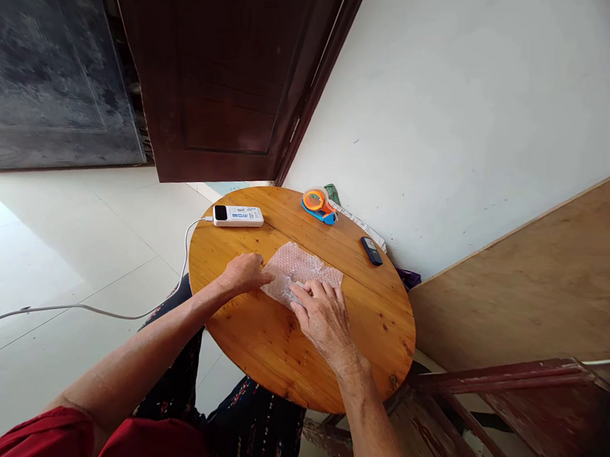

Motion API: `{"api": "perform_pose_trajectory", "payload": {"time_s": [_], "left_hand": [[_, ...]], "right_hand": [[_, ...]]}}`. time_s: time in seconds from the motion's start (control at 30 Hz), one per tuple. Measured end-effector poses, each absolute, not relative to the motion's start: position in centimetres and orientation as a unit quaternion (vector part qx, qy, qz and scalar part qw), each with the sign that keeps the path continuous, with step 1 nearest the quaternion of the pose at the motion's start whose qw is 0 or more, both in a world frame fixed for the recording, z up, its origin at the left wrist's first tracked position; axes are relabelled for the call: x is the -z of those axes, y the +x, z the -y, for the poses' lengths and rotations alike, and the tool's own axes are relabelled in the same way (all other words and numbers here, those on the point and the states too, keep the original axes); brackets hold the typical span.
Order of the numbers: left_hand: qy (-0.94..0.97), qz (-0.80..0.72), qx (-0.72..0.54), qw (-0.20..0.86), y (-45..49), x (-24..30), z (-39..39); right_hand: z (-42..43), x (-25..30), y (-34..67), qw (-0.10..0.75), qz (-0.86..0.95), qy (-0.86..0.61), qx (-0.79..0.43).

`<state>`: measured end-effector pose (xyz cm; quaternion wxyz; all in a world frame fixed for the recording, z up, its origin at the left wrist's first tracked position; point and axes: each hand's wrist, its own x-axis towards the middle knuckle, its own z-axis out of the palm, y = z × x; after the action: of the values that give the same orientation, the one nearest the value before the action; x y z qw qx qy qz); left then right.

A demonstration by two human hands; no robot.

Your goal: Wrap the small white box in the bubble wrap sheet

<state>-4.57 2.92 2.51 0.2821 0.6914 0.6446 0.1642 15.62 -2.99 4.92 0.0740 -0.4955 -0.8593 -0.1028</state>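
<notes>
A piece of clear bubble wrap (304, 260) lies crumpled and partly folded on the round wooden table (261, 347). At its left edge is my left hand (244, 273), with the thumb on the wrap and the fingers curled beside it, gripping that edge. My right hand (326, 317) rests palm down over the wrap's near right part, fingers somewhat spread and fingertips touching the plastic. Whether anything lies inside the wrap cannot be made out.
A white box-shaped device (238, 217) with a cable (112, 313) sits at the table's far left. An orange and blue tape dispenser (319, 205) stands at the back; a small dark device (371, 251) lies on the right. Beyond are a white wall (464, 114) and a brown door (224, 86).
</notes>
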Motion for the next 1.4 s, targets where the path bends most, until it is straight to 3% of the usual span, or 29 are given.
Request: {"api": "perform_pose_trajectory", "payload": {"time_s": [0.2,0.33,0.53,0.73,0.83,0.93,1.17,1.3,1.4], "left_hand": [[0.682,-0.606,-0.23,0.339,-4.0,-2.1,-3.0],[0.621,-0.557,-0.312,0.455,-2.2,-2.2,-2.4],[0.558,-0.528,-0.329,0.55,0.6,-3.0,-1.5],[0.697,-0.438,-0.25,0.51,-0.6,-4.9,-1.1],[0.768,-0.415,-0.23,0.431,-0.9,-5.0,-1.3],[0.823,-0.417,-0.209,0.324,-0.2,-4.6,-1.1],[0.861,-0.416,-0.237,0.172,0.9,-3.6,-0.3],[0.862,-0.396,-0.26,0.182,0.9,-2.6,-0.8],[0.848,-0.407,-0.272,0.204,1.1,-2.1,-0.7]], "right_hand": [[2.6,-5.1,15.5,0.081,0.866,-0.483,0.099],[2.5,-4.9,15.5,0.075,0.862,-0.494,0.088],[2.7,-4.2,15.6,0.138,0.836,-0.529,0.046],[2.9,-4.4,16.6,0.191,0.837,-0.512,-0.027],[3.8,-4.5,18.5,0.288,0.816,-0.497,-0.06],[5.3,-3.8,21.5,0.391,0.708,-0.583,-0.076],[6.8,-1.2,23.9,0.302,0.584,-0.725,-0.205],[5.3,-0.8,21.8,0.292,0.575,-0.746,-0.167],[4.1,-0.2,20.8,0.331,0.578,-0.728,-0.163]]}}
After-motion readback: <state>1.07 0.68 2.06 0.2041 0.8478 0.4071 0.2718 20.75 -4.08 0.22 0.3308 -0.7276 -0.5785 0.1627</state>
